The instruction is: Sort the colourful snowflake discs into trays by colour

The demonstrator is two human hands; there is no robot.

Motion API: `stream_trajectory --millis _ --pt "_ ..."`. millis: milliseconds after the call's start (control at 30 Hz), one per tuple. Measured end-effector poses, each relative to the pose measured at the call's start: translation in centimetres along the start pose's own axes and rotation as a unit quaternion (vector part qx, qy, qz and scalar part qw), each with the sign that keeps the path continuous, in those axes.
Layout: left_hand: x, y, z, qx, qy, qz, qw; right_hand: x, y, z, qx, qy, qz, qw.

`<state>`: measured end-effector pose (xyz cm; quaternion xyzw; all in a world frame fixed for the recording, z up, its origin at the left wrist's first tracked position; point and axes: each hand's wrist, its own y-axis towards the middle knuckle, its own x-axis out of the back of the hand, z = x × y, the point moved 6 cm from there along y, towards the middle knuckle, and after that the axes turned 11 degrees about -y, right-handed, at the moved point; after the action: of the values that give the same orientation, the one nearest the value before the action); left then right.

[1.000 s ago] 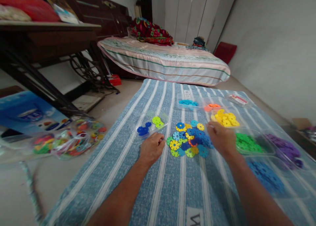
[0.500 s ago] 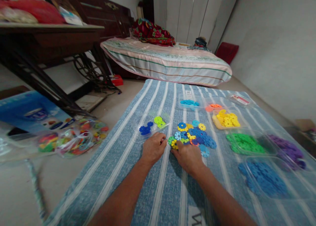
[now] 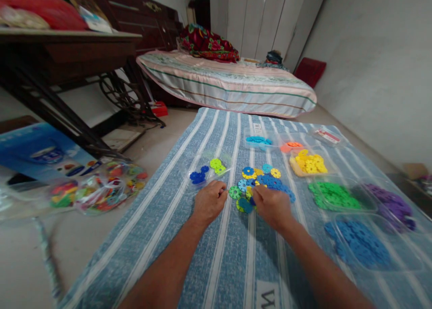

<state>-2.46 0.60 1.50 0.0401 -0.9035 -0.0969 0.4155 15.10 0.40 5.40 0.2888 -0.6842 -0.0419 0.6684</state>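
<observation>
On the striped cloth lies a mixed pile of notched plastic discs point(image 3: 270, 180) in blue, yellow and light blue. My right hand point(image 3: 274, 206) is closed at the pile's near edge, its fingertips against the discs; what it grips is hidden. Just left of it, a green disc point(image 3: 235, 192) and a blue-green disc point(image 3: 244, 205) lie on the cloth. My left hand point(image 3: 210, 203) rests with curled fingers left of the pile, and its contents cannot be made out. Beyond it stands a clear tray point(image 3: 227, 158) with dark blue discs point(image 3: 198, 177) and lime discs point(image 3: 216, 165).
To the right, clear containers hold yellow discs point(image 3: 309, 162), green discs point(image 3: 334, 195), purple discs point(image 3: 389, 205) and blue discs point(image 3: 359, 242). Farther back are light blue discs point(image 3: 258, 141) and orange discs point(image 3: 291, 146). Bags of colourful pieces point(image 3: 101, 192) sit low on the left.
My right hand has shifted right over the pile and its fingers have curled in. Green and blue-green discs now show where its fingers were. My left hand has barely moved.
</observation>
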Motion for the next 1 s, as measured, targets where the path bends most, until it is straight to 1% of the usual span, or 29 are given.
stream_trajectory --millis 67,100,167,200,233,267,300,333,400,433,533,600,633,700,767,900,1000 --pt "0.0 0.0 0.0 0.001 0.001 0.0 1.0 0.9 1.2 -3.6 -0.058 -0.044 0.007 0.997" --pt "0.0 0.0 0.0 0.001 0.001 0.0 1.0 1.5 1.8 -5.7 -0.101 -0.078 0.008 0.992" --pt "0.0 0.0 0.1 0.003 0.003 0.001 1.0 3.0 2.5 -9.8 -0.213 -0.146 -0.009 0.966" --pt "0.0 0.0 0.1 0.005 0.004 0.002 1.0 3.7 2.6 -11.4 -0.259 -0.166 -0.018 0.951" --pt "0.0 0.0 0.1 0.007 0.006 0.002 1.0 4.1 2.6 -12.3 -0.287 -0.175 -0.022 0.942" --pt "0.0 0.0 0.1 0.009 0.007 0.003 1.0 4.1 2.5 -12.6 -0.294 -0.172 -0.017 0.94" --pt "0.0 0.0 0.1 0.009 0.007 0.003 1.0 3.9 2.3 -12.2 -0.28 -0.161 -0.003 0.946" --pt "0.0 0.0 0.1 0.009 0.007 0.002 1.0 3.3 2.2 -11.2 -0.249 -0.143 0.019 0.958" --pt "0.0 0.0 0.0 0.004 0.004 0.001 1.0 1.7 1.9 -7.9 -0.16 -0.094 0.077 0.98" --pt "0.1 0.0 0.0 0.003 0.004 0.001 1.0 0.9 1.7 -6.0 -0.114 -0.067 0.107 0.985" --pt "0.1 0.0 -0.1 0.003 0.001 0.003 1.0 -0.7 1.6 -0.3 0.009 -0.01 0.184 0.983" --pt "0.1 0.1 -0.1 0.002 -0.002 0.003 1.0 -1.0 2.0 2.5 0.068 0.0 0.215 0.974" --pt "0.1 0.1 -0.1 0.001 -0.004 0.004 1.0 -1.0 2.3 3.5 0.085 -0.001 0.222 0.971" --pt "0.1 0.1 -0.1 0.001 -0.006 0.008 1.0 -0.8 3.0 4.6 0.099 -0.006 0.225 0.969" --pt "0.1 0.1 -0.1 0.002 -0.009 0.013 1.0 -0.7 3.5 5.1 0.101 -0.006 0.222 0.97" --pt "0.2 0.2 -0.1 0.008 -0.017 0.017 1.0 -0.9 3.7 5.1 0.103 0.004 0.22 0.97" --pt "0.2 0.2 -0.1 0.006 -0.021 0.014 1.0 -1.0 3.7 4.7 0.088 0.019 0.214 0.973"
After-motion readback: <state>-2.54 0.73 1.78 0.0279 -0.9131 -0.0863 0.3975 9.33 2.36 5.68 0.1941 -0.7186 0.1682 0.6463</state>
